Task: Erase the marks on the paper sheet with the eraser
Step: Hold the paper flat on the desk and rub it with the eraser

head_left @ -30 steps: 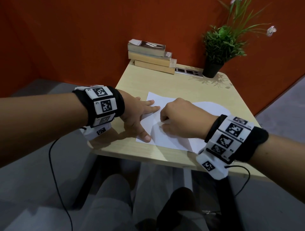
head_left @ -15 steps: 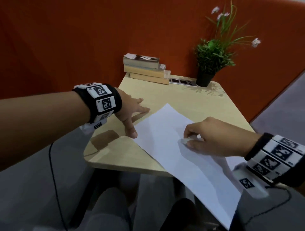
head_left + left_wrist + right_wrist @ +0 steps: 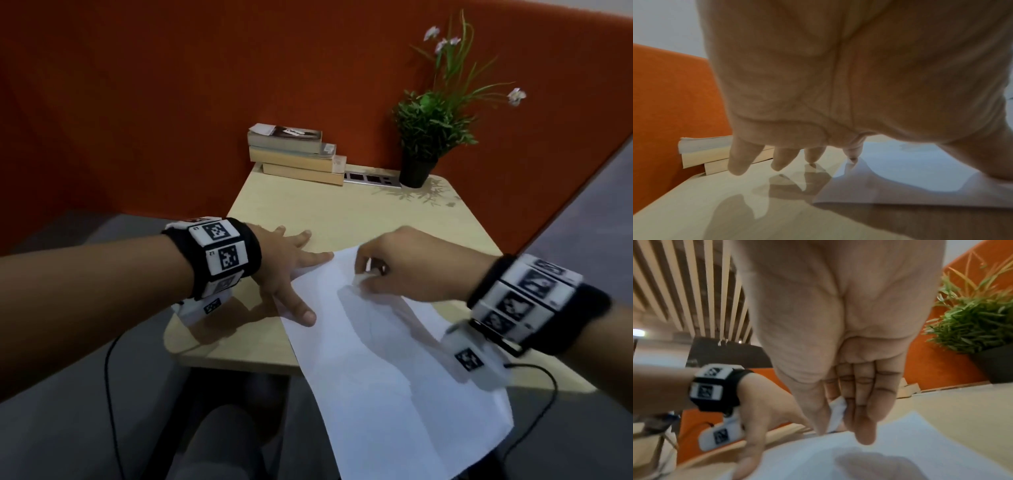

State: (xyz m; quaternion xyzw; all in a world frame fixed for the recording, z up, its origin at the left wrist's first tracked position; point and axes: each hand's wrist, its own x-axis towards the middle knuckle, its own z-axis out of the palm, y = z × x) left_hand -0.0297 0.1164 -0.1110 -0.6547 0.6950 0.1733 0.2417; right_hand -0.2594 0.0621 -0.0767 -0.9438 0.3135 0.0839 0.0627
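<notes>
A white paper sheet point(image 3: 376, 359) lies slanted on the light wood table point(image 3: 342, 212), its near end hanging past the front edge. No marks show on it. My left hand point(image 3: 301, 274) rests flat with spread fingers on the sheet's far left corner; the left wrist view shows that left hand point(image 3: 797, 154) with its fingertips touching the table and the paper point(image 3: 920, 178). My right hand point(image 3: 363, 270) pinches a small white eraser point(image 3: 370, 269) over the sheet's far end. The right wrist view shows the eraser point(image 3: 837, 412) between the thumb and curled fingers point(image 3: 865, 418), just above the paper point(image 3: 900, 451).
A stack of three books point(image 3: 294, 150) sits at the table's back left. Next to it lie a socket strip point(image 3: 371, 179) and a potted plant point(image 3: 424, 137) at the back right. An orange partition point(image 3: 171, 102) encloses the table. Cables hang from both wrists.
The sheet slid toward me and now hangs off the front edge. My left hand came back onto its far left corner. My right hand moved up the sheet with the eraser.
</notes>
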